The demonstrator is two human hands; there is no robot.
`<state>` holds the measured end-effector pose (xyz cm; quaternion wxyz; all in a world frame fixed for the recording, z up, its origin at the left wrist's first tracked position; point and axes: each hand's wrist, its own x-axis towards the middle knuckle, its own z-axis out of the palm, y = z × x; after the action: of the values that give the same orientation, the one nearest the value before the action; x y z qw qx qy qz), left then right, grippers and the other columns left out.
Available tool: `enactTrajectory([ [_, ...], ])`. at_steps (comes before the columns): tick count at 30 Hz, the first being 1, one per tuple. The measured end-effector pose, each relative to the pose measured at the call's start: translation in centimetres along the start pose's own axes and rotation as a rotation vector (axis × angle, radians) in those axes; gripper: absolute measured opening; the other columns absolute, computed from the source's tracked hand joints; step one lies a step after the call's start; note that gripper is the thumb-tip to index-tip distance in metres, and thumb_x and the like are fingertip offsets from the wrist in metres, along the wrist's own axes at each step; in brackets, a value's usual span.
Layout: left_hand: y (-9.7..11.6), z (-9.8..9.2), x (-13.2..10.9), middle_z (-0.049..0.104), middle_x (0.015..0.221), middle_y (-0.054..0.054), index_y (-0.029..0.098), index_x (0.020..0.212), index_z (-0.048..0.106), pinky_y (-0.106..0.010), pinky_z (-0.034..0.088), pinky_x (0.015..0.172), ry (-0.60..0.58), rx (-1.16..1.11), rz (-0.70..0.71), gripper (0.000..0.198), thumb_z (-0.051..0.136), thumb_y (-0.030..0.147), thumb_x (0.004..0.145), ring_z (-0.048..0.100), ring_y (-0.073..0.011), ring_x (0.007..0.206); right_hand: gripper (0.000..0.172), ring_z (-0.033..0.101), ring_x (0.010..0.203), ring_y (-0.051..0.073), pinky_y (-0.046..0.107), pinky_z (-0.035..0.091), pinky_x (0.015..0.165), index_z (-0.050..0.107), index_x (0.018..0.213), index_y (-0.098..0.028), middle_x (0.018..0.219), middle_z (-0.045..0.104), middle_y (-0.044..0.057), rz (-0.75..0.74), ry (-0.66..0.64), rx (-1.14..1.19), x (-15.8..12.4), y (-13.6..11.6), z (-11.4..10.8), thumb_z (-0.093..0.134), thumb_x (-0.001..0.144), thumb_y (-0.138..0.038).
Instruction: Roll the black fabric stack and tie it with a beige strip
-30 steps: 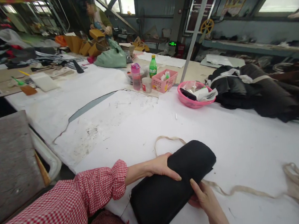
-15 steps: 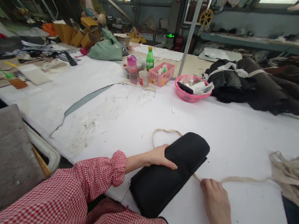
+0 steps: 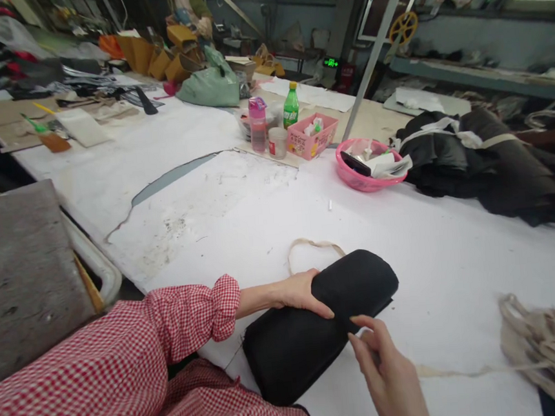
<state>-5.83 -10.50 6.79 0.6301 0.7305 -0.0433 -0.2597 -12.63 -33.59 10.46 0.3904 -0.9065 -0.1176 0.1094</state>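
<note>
A black cloth roll [image 3: 318,334] lies slantwise on the white table top. My left hand [image 3: 304,294] grips the roll around its middle, thumb on top and the other fingers hidden behind. At the roll's near right side is my right hand [image 3: 386,370], with thumb and index finger bent towards each other and a small gap between the tips; nothing shows between them. A beige strip [image 3: 314,242] loops out behind the roll. More of the strip runs from behind my right hand to a beige fabric heap [image 3: 551,339] at the right.
A pink basket [image 3: 370,180], a pink box [image 3: 311,145], a jar [image 3: 278,144] and bottles [image 3: 258,129] stand beyond the roll. Dark bundled fabric [image 3: 487,157] lies at right, a green bag [image 3: 213,87] farther back. A grey board [image 3: 25,275] is at left. Another person stands far off.
My right hand has risen from the table and the strip to the roll's near edge, its fingers now parted. My left hand keeps its hold. The whole view has shifted slightly.
</note>
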Motion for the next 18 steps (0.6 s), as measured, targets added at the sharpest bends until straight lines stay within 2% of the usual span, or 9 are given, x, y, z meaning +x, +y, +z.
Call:
enactTrajectory([
  [3,0.0,-0.1,0.1,0.068,0.095,-0.004,0.015,0.110,0.060,-0.025,0.050,0.062,-0.042,0.047,0.019,0.067,0.085,0.046,0.056,0.066,-0.0238,0.086,0.029,0.055,0.057,0.015,0.023,0.040,0.056,0.049,0.116,-0.025,0.065,0.055,-0.005,-0.051,-0.044,-0.002,4.1,-2.2,1.1,0.039,0.097,-0.042],
  [7,-0.4,-0.1,0.5,0.067,0.092,-0.003,0.016,0.109,0.059,-0.025,0.048,0.058,0.004,0.140,-0.022,0.070,0.085,0.044,0.051,0.065,-0.0228,0.081,0.029,0.060,0.059,0.018,0.025,0.038,0.055,0.055,0.116,-0.025,0.061,0.058,-0.004,-0.094,-0.052,-0.173,7.5,-2.4,2.9,0.038,0.094,-0.033],
  [11,-0.8,-0.2,1.0,0.066,0.089,-0.004,0.017,0.101,0.062,-0.028,0.048,0.061,0.020,0.245,0.016,0.060,0.084,0.042,0.051,0.064,-0.0237,0.078,0.046,0.064,0.063,0.020,0.026,0.037,0.056,0.051,0.135,-0.034,0.068,0.066,-0.002,-0.155,-0.110,-0.440,8.5,-1.9,3.4,0.034,0.093,-0.025],
  [13,-0.7,-0.3,1.1,0.066,0.088,-0.006,0.016,0.103,0.061,-0.030,0.048,0.059,0.022,0.318,0.011,0.064,0.085,0.045,0.051,0.064,-0.0242,0.074,0.050,0.066,0.065,0.021,0.027,0.037,0.055,0.049,0.138,-0.035,0.074,0.069,0.000,-0.160,-0.161,-0.546,8.6,-2.0,3.3,0.034,0.093,-0.022],
  [16,-0.4,-0.3,1.0,0.066,0.091,-0.011,0.015,0.108,0.060,-0.032,0.047,0.054,0.096,0.519,0.017,0.075,0.084,0.055,0.048,0.063,-0.0251,0.066,0.050,0.067,0.069,0.022,0.027,0.038,0.056,0.051,0.138,-0.035,0.076,0.070,0.002,-0.105,-0.229,-0.615,9.0,-2.3,3.0,0.037,0.092,-0.021],
  [18,-0.2,-0.2,0.8,0.066,0.088,-0.012,0.016,0.101,0.063,-0.032,0.046,0.050,0.159,0.673,0.071,0.075,0.080,0.065,0.048,0.061,-0.0241,0.060,0.049,0.067,0.072,0.022,0.028,0.040,0.059,0.052,0.137,-0.035,0.077,0.070,0.002,-0.058,-0.259,-0.616,9.2,-2.6,3.1,0.036,0.093,-0.021],
])
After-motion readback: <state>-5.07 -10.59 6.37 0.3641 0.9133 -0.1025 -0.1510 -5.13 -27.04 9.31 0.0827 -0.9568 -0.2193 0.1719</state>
